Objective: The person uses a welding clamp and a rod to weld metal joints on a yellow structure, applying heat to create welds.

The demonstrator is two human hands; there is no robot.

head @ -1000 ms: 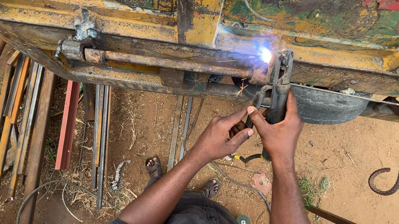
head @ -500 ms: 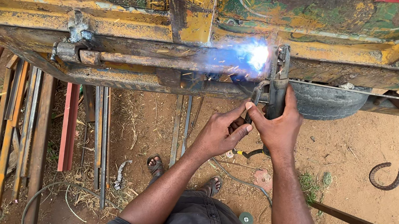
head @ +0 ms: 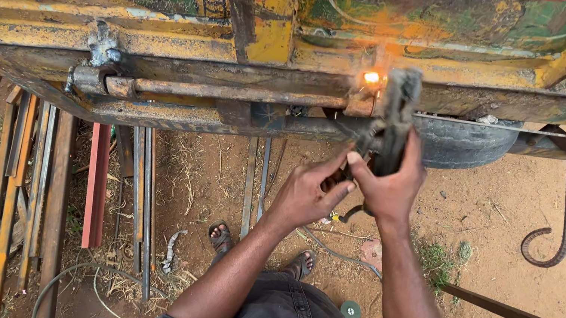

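Rusty steel frame (head: 164, 49), painted yellow with red and green patches, spans the top of the view. Right hand (head: 392, 188) is closed around the dark electrode holder (head: 393, 123), which stands upright against the frame. Left hand (head: 308, 193) sits just beside it, fingers curled, its fingertips (head: 353, 158) touching the lower part of the holder. An orange glowing spot (head: 371, 77) shows on the frame just left of the holder's top, above the end of a rusty horizontal rod (head: 233, 94). Below, long metal bars (head: 14, 184) lie on the reddish soil at left. A hooked iron rod (head: 563, 203) hangs at right, near a tyre (head: 463, 142).
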